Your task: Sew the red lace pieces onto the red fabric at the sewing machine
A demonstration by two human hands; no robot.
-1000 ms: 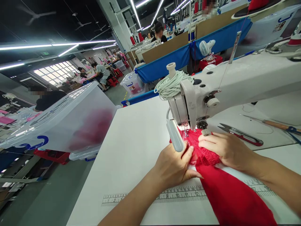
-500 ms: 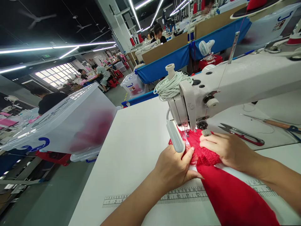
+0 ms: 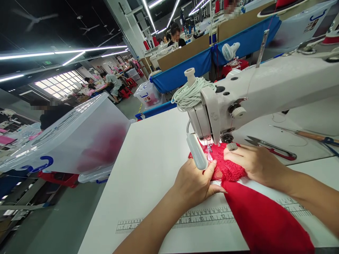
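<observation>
Left hand (image 3: pixel 194 183), thumb spread, pressed red cloth (image 3: pixel 265 218); right hand (image 3: pixel 255 163) curled on its lace (image 3: pixel 233 170), pinch unclear. Both presumably flattened it for presser foot (image 3: pixel 209 148). Snips (image 3: pixel 261 142) lay near.

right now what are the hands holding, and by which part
Red fabric: left hand on its sheer part, right hand on its lace; whether gripped or pressed, I can't tell.

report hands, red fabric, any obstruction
Left hand and right hand on red lace fabric; fabric partly beneath white sewing-machine head; grey paddle-shaped piece partly hides left hand.
</observation>
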